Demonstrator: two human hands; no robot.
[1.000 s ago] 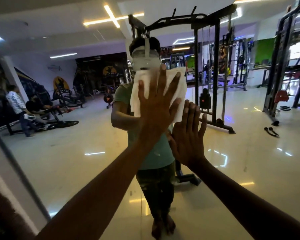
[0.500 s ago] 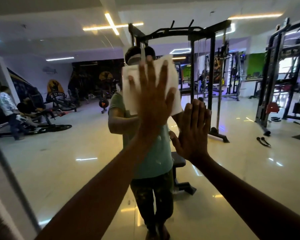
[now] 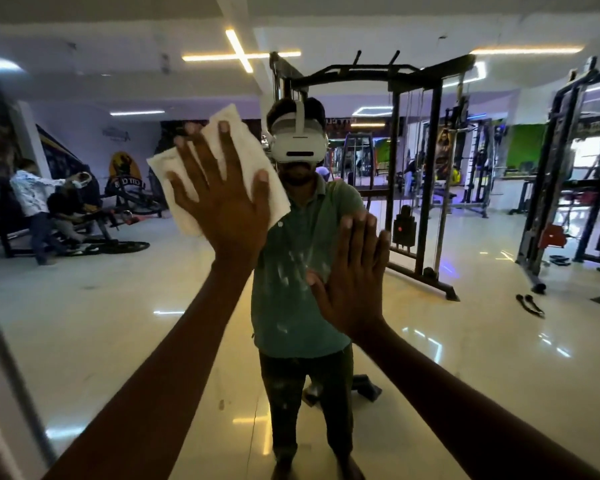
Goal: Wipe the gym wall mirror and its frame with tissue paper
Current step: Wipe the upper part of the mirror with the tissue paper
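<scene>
At the far left edge of the frame, the pale mirror frame [image 3: 0, 393] runs diagonally beside the wall mirror [image 3: 101, 323]. Upper left of centre, the left hand [image 3: 222, 202], fingers straight and spread, presses a white tissue paper [image 3: 187, 174] flat against the glass. Right of centre and lower, the right hand [image 3: 352, 289] rests open-palmed on the mirror, fingers straight and together, holding nothing. At right, a black cable machine [image 3: 416, 168] appears in reflection.

White tissue paper [image 3: 215, 174], crumpled and tilted, spread flat against the glossy wall mirror [image 3: 465, 341], its pale frame [image 3: 0, 393] at left.
</scene>
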